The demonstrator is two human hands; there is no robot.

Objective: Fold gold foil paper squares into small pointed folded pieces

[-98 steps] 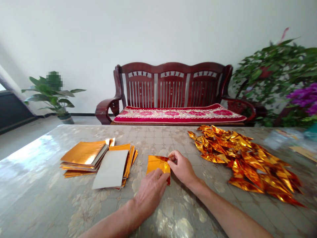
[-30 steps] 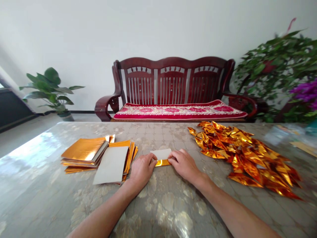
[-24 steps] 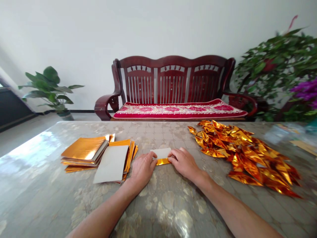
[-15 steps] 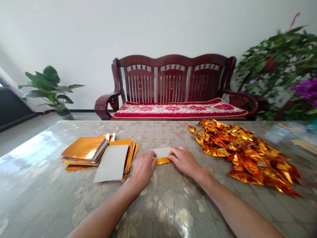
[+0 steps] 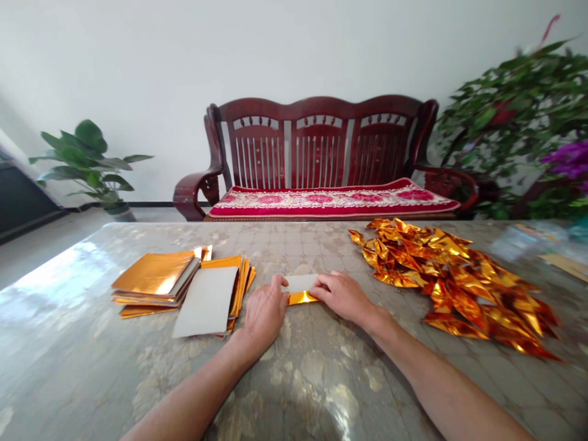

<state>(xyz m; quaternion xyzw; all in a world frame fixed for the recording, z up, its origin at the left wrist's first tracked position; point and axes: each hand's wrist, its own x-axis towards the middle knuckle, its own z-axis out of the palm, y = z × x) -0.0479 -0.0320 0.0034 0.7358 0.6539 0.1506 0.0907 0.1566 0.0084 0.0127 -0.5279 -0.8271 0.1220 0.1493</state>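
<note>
A sheet of gold foil paper (image 5: 301, 283) lies on the table between my hands, pale side up, with its near edge folded over into a shiny gold strip. My left hand (image 5: 267, 306) is closed on the sheet's left end, thumb and fingers at the fold. At the right end, my right hand (image 5: 342, 295) grips the sheet, its fingertips pressing on the gold strip. Left of my left hand lie stacks of foil sheets, one topped by a grey-white sheet (image 5: 209, 300) and the other by a gold sheet (image 5: 154, 272).
A heap of folded gold foil pieces (image 5: 450, 282) spreads over the table's right side. Clear plastic bags (image 5: 528, 239) lie at the far right. Beyond the table (image 5: 294, 239) stand a dark red wooden bench (image 5: 319, 147) and potted plants (image 5: 94, 159).
My right hand's fingers have slid slightly left along the folded strip, while my left hand stays at the left end. The view has shifted slightly.
</note>
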